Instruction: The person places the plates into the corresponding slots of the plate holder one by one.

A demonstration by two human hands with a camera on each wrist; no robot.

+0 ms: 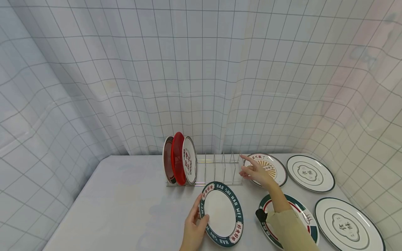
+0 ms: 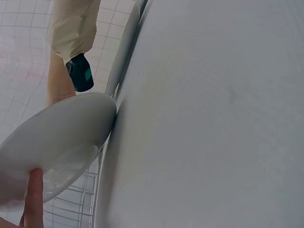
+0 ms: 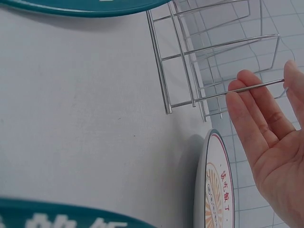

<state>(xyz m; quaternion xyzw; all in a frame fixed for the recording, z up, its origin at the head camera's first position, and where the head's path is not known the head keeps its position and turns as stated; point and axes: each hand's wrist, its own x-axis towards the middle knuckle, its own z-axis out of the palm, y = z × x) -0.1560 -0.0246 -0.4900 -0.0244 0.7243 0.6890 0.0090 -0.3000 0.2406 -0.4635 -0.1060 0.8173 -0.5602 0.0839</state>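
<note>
My left hand (image 1: 194, 225) holds an oval white plate (image 1: 220, 209) with a dark green lettered rim, tilted up in front of the rack. Its thumb lies on the rim and the fingers go behind; the left wrist view shows one finger against the plate's pale underside (image 2: 61, 126). At the right end of the wire dish rack (image 1: 216, 161), my right hand (image 1: 255, 172) grips the end wire. Thumb and fingertips meet that wire in the right wrist view, where the hand (image 3: 275, 123) is seen from the palm side.
Upright in the rack's left part stand a brown plate (image 1: 168, 160), a red plate (image 1: 179, 158) and a white plate with red characters (image 1: 189, 160). To the right lie a sunburst-patterned plate (image 1: 273, 167), two white plates (image 1: 311, 174) and a green-rimmed plate (image 1: 301, 212) under my right forearm.
</note>
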